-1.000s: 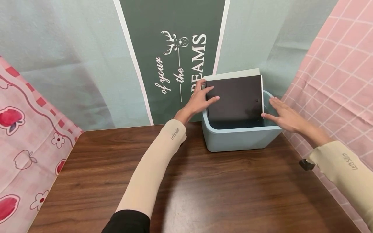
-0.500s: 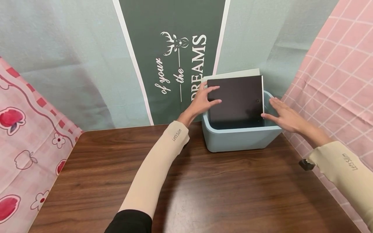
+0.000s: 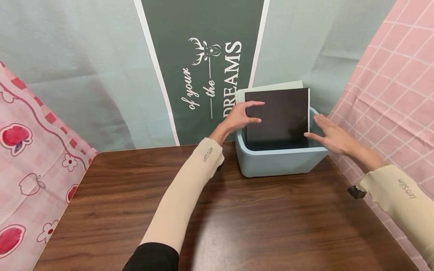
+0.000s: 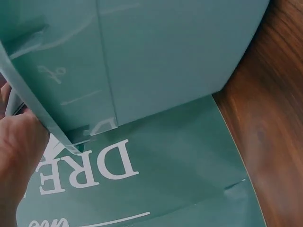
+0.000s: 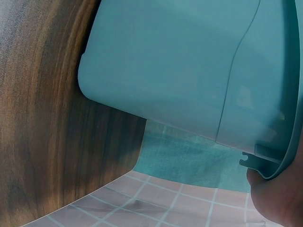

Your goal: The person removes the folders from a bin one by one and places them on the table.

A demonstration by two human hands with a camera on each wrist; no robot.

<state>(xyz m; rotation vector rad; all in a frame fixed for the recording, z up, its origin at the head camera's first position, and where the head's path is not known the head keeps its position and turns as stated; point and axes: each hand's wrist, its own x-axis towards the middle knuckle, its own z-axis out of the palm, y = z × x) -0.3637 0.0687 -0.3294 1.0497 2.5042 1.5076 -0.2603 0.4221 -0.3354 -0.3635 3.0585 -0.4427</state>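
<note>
A flat black rectangular piece (image 3: pixel 279 116), like a folder or book, with a thin white right edge, stands upright inside a light blue bin (image 3: pixel 279 163). Behind it, a pale green flat piece (image 3: pixel 288 85) shows along the top and left. My left hand (image 3: pixel 237 116) is at the black piece's left edge, index finger and thumb reaching straight over its front; the other fingers are hidden. On the right, my right hand (image 3: pixel 333 137) lies over the bin's rim with fingers straight and thumb tip near the black piece's right edge. Each wrist view shows that hand at the rim.
The bin stands on a brown wooden table (image 3: pixel 217 218), close to its back edge. A green and grey-blue cloth with printed lettering (image 3: pixel 234 75) hangs behind. Pink checked cloth (image 3: pixel 403 71) borders the right side, and fruit-patterned cloth (image 3: pixel 34 158) the left.
The black piece has slid slightly to the right, away from the pale green piece's left edge. My left hand has moved right along with it. The right hand has stayed put.
</note>
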